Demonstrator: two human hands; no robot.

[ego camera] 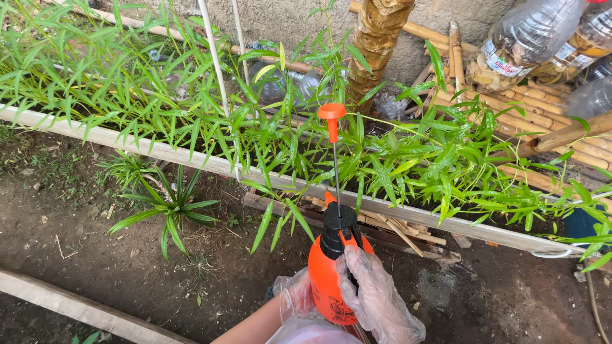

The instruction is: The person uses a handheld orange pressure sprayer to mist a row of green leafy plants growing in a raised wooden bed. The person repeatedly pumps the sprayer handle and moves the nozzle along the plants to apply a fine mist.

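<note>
gloved right hand wraps orange sprayer | left hand steadies its side | pump rod raised | step: pumping; next likely calls for pushing rod down

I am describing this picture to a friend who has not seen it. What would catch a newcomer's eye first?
First the orange sprayer at the bottom centre, its pump rod raised high with an orange knob on top. Two hands in clear plastic gloves hold it: the right hand wraps the bottle near its black cap, and the left hand is against its other side. Behind runs a long wooden planter full of green leafy plants.
</note>
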